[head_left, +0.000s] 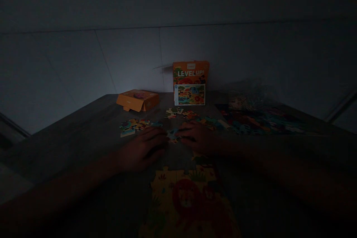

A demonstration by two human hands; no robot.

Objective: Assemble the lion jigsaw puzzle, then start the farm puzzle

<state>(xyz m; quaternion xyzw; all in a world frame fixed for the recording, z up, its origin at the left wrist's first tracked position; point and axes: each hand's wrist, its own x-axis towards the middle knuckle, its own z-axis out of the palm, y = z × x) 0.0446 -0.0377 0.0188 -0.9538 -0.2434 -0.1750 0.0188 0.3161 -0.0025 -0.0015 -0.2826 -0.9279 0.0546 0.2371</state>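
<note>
The picture is very dark. Several loose puzzle pieces [173, 134], partly blue, lie between my two hands on the table. My left hand [145, 147] rests beside them, palm down, with its fingers stretched out and its thumb apart. From the other side my right hand [199, 137] reaches in with extended fingers, its fingertips at the edge of these pieces. Nearer to me is a joined part of a puzzle [185, 197] with a red lion on a yellow ground. A green piece [202, 160] shows at its upper edge, below my right hand.
More loose pieces [134, 124] lie left, and others [174, 112] farther back. An orange box [138, 99] lies at back left. An upright "LEVEL UP!" box [191, 70] has a picture card [189, 95] before it. Clear plastic wrap [251, 95] and a dark colourful sheet [267, 121] lie right.
</note>
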